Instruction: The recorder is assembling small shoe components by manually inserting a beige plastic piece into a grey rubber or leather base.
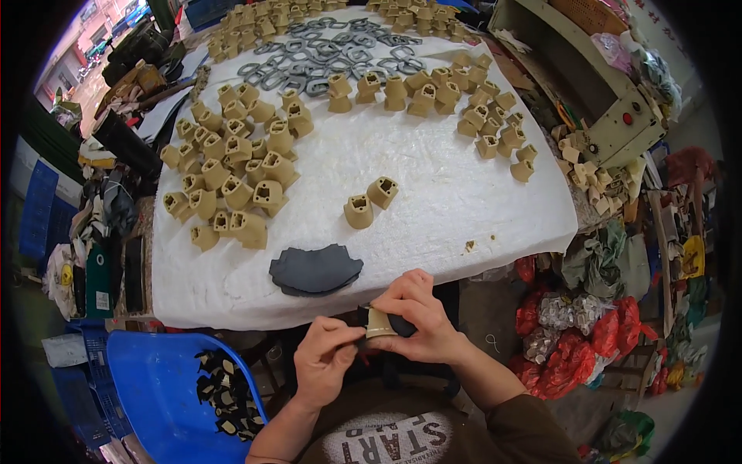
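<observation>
Just off the table's near edge, my right hand [423,321] is closed around a tan block [379,325], shaped like a shoe heel. A dark, thin sheet piece [400,325] lies around part of this block, partly hidden by my fingers. My left hand [325,357] is pinched at the block's left side, its fingertips on the dark edge there. On the table just beyond my hands rests a stack of dark curved sheet pieces [315,271]. Farther in, two similar tan blocks with square holes [359,212] stand side by side.
The white-covered table [433,240] holds many tan blocks [237,193] at left, more at right, and grey metal rings [332,54] behind. A blue tub [154,379] with dark scraps [228,394] stands lower left. Red bags [572,359] lie right; a machine [618,127] stands far right.
</observation>
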